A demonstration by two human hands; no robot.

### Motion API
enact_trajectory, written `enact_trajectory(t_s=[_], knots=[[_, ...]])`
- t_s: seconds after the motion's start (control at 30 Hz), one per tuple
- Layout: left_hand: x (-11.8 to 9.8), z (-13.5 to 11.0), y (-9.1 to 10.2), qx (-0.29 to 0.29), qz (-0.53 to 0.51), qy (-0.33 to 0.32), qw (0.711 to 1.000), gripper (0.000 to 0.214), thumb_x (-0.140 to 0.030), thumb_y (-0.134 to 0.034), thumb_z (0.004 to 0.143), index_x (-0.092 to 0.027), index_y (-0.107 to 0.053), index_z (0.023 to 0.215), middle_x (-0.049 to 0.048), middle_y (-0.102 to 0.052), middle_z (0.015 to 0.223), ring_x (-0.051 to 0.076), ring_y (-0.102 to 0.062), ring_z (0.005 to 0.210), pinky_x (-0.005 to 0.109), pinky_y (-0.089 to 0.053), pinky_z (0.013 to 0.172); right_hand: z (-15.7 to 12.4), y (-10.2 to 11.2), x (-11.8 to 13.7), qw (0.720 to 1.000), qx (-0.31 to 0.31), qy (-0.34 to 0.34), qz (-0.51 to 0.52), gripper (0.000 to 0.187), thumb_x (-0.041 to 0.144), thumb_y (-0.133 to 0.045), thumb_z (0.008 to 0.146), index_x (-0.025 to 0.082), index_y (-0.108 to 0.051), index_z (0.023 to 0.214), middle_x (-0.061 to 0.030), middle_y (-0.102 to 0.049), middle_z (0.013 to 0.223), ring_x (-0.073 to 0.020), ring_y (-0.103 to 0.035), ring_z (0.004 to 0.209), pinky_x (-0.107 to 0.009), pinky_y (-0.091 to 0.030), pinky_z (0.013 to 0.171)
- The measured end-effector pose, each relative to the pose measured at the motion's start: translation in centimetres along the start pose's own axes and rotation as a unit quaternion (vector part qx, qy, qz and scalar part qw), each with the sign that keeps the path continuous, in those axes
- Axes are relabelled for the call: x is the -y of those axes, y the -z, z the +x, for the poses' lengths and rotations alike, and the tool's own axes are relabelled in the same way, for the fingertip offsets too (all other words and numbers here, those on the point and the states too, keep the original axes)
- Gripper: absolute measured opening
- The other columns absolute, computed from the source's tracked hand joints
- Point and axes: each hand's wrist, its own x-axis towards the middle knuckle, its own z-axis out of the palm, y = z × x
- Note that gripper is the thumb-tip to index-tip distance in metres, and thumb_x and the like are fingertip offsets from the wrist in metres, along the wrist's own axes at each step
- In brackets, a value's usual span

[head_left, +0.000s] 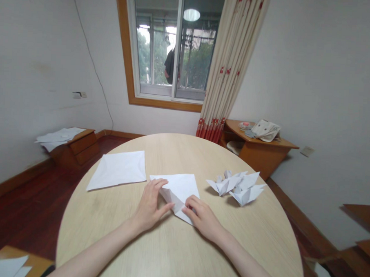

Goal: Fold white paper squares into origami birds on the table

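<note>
A white sheet of paper (183, 183) lies partly folded on the round table, its near left side raised in a slanted flap. My left hand (150, 204) holds this flap, fingers curled over its upper left edge and thumb set apart lower on the fold. At the sheet's near right part, my right hand (201, 217) is closed, with thumb and forefinger pinching the paper by the crease. The fingertips' undersides are hidden. To the right of the sheet sit several folded paper shapes (239, 186) with pointed corners, heaped together. A flat stack of white paper (119, 170) lies to the left.
The round wooden table (180, 256) has a curved edge. Behind it are a window (176, 48) and a patterned curtain (231, 63). A corner cabinet (258, 154) bearing a cloth bag (266, 130) stands back right. A low drawer unit (83, 146) with papers stands at left.
</note>
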Motion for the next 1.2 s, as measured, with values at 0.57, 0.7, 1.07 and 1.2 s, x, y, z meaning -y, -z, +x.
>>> enact_trajectory(t_s=[0.57,0.7,1.07,1.2], knots=[[-1.3,0.0,-0.6,0.066,0.115,-0.042,0.99,0.067,-0.025,-0.054,0.086,-0.02,-0.02,0.144,0.0146,-0.043,0.138,0.03,-0.037,0.131,0.052,-0.025,0.112,0.0,-0.2,0.3,0.999,0.003,-0.047,-0.027,0.012,0.008,-0.058,0.08,0.02,-0.054,0.081,-0.0018,-0.058,0.087,-0.0173,-0.055,0.081,-0.029,-0.042,0.074],[-1.4,-0.1,-0.7,0.09,0.127,-0.039,0.987,0.08,-0.025,-0.058,0.08,-0.019,-0.015,0.147,0.0155,-0.036,0.143,0.033,-0.031,0.135,0.055,-0.02,0.113,-0.2,-0.1,0.5,0.997,0.011,-0.049,-0.06,0.011,0.01,-0.06,0.081,0.02,-0.055,0.083,-0.0034,-0.059,0.094,-0.0201,-0.053,0.094,-0.032,-0.041,0.083],[-1.2,-0.2,-1.4,0.11,0.146,-0.021,0.983,0.092,-0.023,-0.059,0.078,-0.019,-0.003,0.15,0.0168,-0.027,0.15,0.036,-0.021,0.14,0.057,-0.018,0.113,-0.1,0.5,0.9,0.993,0.052,-0.073,-0.073,0.016,0.014,-0.066,0.079,0.02,-0.052,0.08,-0.0033,-0.055,0.094,-0.021,-0.051,0.094,-0.032,-0.041,0.083],[-1.0,-0.2,-1.6,0.114,0.146,-0.013,0.983,0.093,-0.023,-0.059,0.077,-0.02,-0.002,0.15,0.0167,-0.022,0.152,0.037,-0.017,0.141,0.058,-0.018,0.112,-0.2,1.3,0.7,0.994,0.086,-0.052,-0.036,0.021,0.016,-0.071,0.075,0.021,-0.053,0.082,-0.0021,-0.054,0.098,-0.0206,-0.05,0.098,-0.032,-0.04,0.087]])
